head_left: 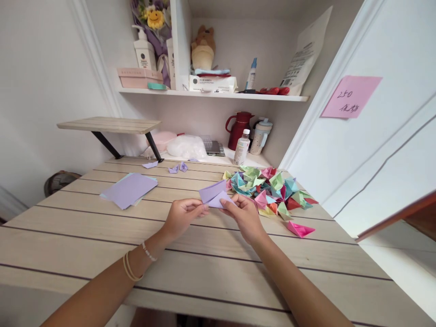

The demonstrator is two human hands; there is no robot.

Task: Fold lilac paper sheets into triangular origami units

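Both hands hold one piece of folded purple paper (pixel 214 192) above the middle of the table. My left hand (pixel 184 215) pinches its lower left corner between thumb and fingers. On the other side, my right hand (pixel 243 213) grips the right part, thumb on top. The paper has a raised flap at the back and a folded layer in front. A stack of purple and pale blue paper sheets (pixel 131 188) lies to the left. Close to my right hand is a heap of colourful folded paper boats (pixel 269 186), with a single pink paper boat (pixel 300 229) in front of it.
Small purple folded papers (pixel 173 169) lie at the back of the slatted table (pixel 204 268). A small raised shelf (pixel 109 123) on black legs stands back left. Behind are a bottle (pixel 241 147), a red jug (pixel 238 129) and a cup (pixel 260 136).
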